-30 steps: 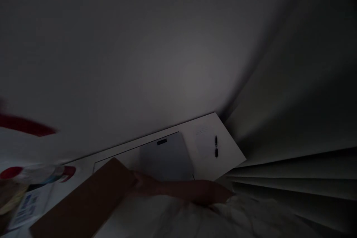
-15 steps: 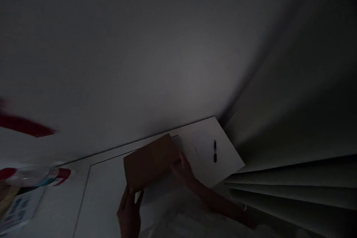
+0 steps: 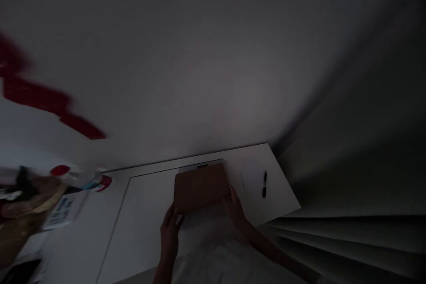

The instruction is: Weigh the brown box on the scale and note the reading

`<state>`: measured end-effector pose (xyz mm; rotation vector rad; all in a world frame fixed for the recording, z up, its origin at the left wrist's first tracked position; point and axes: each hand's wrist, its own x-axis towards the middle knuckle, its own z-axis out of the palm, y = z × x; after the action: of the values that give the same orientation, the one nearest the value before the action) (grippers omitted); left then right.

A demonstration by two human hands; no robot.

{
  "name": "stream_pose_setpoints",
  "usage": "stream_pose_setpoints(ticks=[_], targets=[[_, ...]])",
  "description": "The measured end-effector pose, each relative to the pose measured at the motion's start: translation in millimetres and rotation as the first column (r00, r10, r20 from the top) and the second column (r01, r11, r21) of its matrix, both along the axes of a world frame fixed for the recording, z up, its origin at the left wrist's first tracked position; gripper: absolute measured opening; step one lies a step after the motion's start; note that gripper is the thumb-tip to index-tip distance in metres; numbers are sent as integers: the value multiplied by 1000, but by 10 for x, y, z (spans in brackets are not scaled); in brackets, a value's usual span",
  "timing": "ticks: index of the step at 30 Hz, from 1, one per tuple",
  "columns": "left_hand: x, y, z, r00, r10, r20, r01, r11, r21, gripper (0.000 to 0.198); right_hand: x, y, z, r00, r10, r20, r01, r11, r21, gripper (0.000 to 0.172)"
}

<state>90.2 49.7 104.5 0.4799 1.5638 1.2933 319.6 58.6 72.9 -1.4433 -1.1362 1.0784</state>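
A brown cardboard box [image 3: 201, 188] is held between my two hands above a white table [image 3: 140, 217]. My left hand [image 3: 170, 228] grips its near left corner, fingers along the side and thumb under the near edge. At the box's right end, my right hand [image 3: 235, 208] is closed on the near corner. Just beyond the box, a grey flat thing with a dark patch [image 3: 202, 166] shows in part; the box hides the rest. The scene is dim, so the box's surface details are hard to make out.
To the right lie a sheet of paper [image 3: 251, 175] and a black pen [image 3: 265, 184]. A clear bottle with a red cap [image 3: 60, 170] lies at the left, near a printed sheet [image 3: 63, 211]. Behind the table rises a pale wall [image 3: 199, 75]; a curtain [image 3: 349, 235] hangs at right.
The view has swung left, so the table sits farther right in it. The box, still in both hands, is more level and closer over the table's dark line.
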Motion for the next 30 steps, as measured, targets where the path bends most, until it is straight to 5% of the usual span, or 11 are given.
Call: stream_pose_setpoints(ticks=[4,9,12,16,20,22,30], targets=[[-72,41,27,986,-82,-147,79,997,-24,69,208,58,13,999,-20,32,20,1000,-7,46],[-354,-35,-241,924,122,-361,-131,991,-1,48,620,84,-154,936,-216,279,198,976,90,38],[-571,-199,-560,761,79,-644,-207,970,-125,31,845,-6,-372,880,-182,439,147,983,113,36],[-710,-403,-910,576,-119,-809,-64,980,-190,28,992,-165,-648,756,-33,654,-6,998,58,33],[-650,-466,-1004,265,-235,-935,9,971,-241,33,996,-241,-786,559,33,828,-71,997,8,32],[-608,-469,-998,188,-254,-949,-34,964,-265,33,982,-253,-810,494,51,868,-78,997,-15,31],[-606,-552,-1038,222,-198,-955,-52,975,-214,31,987,-315,-761,409,143,901,-67,990,-126,32]])
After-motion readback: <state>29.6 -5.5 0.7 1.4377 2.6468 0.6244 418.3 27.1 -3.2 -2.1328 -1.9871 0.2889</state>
